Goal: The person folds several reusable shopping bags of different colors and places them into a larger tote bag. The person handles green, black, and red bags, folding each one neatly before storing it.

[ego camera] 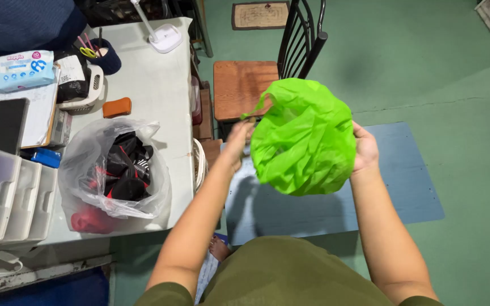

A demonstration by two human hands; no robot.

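My left hand (238, 143) and right hand (365, 148) grip a green bag (304, 139) between them, above the green floor (460, 79), the desk (165, 96) left of them.

- A single head-worn view looks steeply down from above the person's own chest and forearms.
- It faces forward over the green floor (454, 85), close to the hands.
- The pale grey surface (165, 85) lies along its left edge.

The bright green plastic bag (304, 139) is thin and crumpled, puffed into a round shape, with one handle loop out at its upper left; it is above the floor.
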